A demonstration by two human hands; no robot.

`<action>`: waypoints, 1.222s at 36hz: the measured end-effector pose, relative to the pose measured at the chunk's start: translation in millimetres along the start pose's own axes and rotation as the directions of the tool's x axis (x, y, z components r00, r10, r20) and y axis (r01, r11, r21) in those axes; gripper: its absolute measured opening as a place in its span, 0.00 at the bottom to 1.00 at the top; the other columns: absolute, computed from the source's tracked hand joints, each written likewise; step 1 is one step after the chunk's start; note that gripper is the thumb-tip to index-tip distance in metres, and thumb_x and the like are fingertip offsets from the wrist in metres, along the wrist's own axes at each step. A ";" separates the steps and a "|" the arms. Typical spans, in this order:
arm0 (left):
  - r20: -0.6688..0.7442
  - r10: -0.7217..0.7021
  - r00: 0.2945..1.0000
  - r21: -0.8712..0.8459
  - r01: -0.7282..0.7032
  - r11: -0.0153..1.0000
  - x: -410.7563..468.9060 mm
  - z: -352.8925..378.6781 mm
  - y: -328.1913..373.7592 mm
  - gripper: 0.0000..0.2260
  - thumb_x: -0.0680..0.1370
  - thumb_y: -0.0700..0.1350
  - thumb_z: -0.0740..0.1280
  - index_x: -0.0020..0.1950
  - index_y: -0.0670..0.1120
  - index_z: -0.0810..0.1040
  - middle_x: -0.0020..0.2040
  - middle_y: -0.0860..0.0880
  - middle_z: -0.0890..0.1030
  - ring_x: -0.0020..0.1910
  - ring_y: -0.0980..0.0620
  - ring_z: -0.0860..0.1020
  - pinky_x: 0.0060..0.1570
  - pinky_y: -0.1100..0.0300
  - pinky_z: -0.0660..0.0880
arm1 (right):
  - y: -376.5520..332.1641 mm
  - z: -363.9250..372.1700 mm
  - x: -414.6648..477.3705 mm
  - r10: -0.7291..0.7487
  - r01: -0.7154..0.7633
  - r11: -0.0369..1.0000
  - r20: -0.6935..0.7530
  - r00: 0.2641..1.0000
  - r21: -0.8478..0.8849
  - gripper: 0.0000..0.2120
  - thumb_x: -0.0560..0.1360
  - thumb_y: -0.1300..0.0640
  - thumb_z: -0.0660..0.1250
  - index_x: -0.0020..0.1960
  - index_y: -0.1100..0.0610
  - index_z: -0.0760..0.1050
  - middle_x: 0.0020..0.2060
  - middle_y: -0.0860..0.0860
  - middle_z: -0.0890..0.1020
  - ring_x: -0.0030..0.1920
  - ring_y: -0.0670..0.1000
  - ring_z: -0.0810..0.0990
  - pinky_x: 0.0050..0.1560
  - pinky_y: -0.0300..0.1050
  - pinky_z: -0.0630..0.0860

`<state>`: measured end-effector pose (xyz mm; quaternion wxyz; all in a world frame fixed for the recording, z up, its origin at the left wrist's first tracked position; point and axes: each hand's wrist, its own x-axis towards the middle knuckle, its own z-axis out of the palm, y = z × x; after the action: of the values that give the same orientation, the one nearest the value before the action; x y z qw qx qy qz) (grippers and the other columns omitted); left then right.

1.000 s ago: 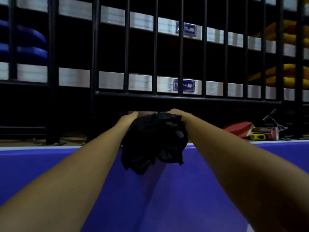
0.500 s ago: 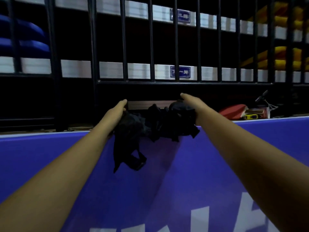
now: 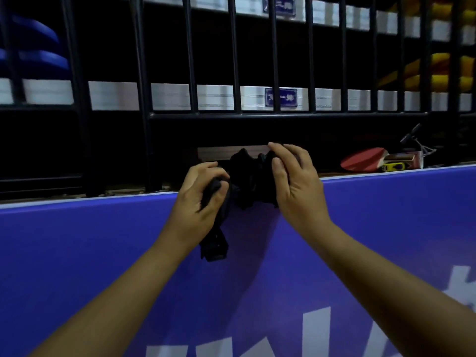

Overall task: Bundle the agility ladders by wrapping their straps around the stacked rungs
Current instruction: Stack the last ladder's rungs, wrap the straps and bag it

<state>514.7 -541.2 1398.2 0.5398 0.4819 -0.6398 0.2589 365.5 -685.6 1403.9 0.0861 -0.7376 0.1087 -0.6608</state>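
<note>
Both hands close together at top edge of blue barrier (image 3: 103, 253); I see left hand (image 3: 199, 202) gripping black strap bundle (image 3: 248, 181), right hand (image 3: 296, 184) curled over its far side, loose end (image 3: 213, 247) dangling below

A blue barrier (image 3: 103, 253) with white lettering fills the lower half of the frame. Above it, black railing bars (image 3: 275, 115) cross the upper half. Behind them are dark tiers with pale step edges (image 3: 116, 95) and small blue plates (image 3: 280, 97). Blue seats (image 3: 33, 47) show at upper left and yellow seats (image 3: 443, 68) at upper right. The light is dim.
</note>
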 end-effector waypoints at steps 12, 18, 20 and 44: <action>0.293 -0.243 0.925 0.020 0.248 0.969 28.9 7.0 -36.4 0.14 0.70 0.68 0.56 0.54 0.68 0.69 0.58 0.60 0.69 0.58 0.64 0.70 0.63 0.59 0.67 | 36.7 22.2 15.3 -0.070 0.082 0.990 0.101 0.992 -0.118 0.21 0.84 0.44 0.53 0.71 0.50 0.72 0.66 0.56 0.72 0.62 0.61 0.75 0.63 0.58 0.75; 0.446 -0.349 0.824 0.258 0.255 0.932 48.5 13.5 -45.9 0.16 0.79 0.65 0.57 0.66 0.65 0.64 0.68 0.56 0.64 0.70 0.52 0.65 0.72 0.50 0.63 | 52.6 26.5 27.9 -0.092 0.131 0.972 0.199 0.976 -0.194 0.24 0.83 0.42 0.52 0.72 0.52 0.71 0.67 0.59 0.71 0.62 0.64 0.74 0.62 0.58 0.75; 0.484 -0.375 0.791 0.309 0.246 0.919 57.0 14.3 -49.3 0.22 0.80 0.64 0.55 0.72 0.59 0.62 0.72 0.54 0.62 0.73 0.51 0.63 0.74 0.49 0.61 | 57.4 27.9 34.7 -0.088 0.148 0.963 0.256 0.963 -0.225 0.24 0.82 0.41 0.50 0.72 0.50 0.69 0.67 0.58 0.70 0.62 0.64 0.73 0.61 0.56 0.76; 0.566 -0.575 0.590 0.393 0.420 0.818 137.9 66.7 -132.8 0.18 0.79 0.36 0.67 0.66 0.47 0.70 0.60 0.38 0.77 0.54 0.46 0.75 0.58 0.52 0.72 | 145.8 91.3 124.7 0.269 0.050 0.928 0.754 0.599 -0.370 0.25 0.84 0.57 0.54 0.79 0.49 0.56 0.77 0.56 0.57 0.73 0.63 0.66 0.73 0.55 0.63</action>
<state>610.8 -697.8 1483.8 0.2706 0.7573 -0.5939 -0.0235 462.3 -861.5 1473.4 0.0323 -0.9477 0.2220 -0.2269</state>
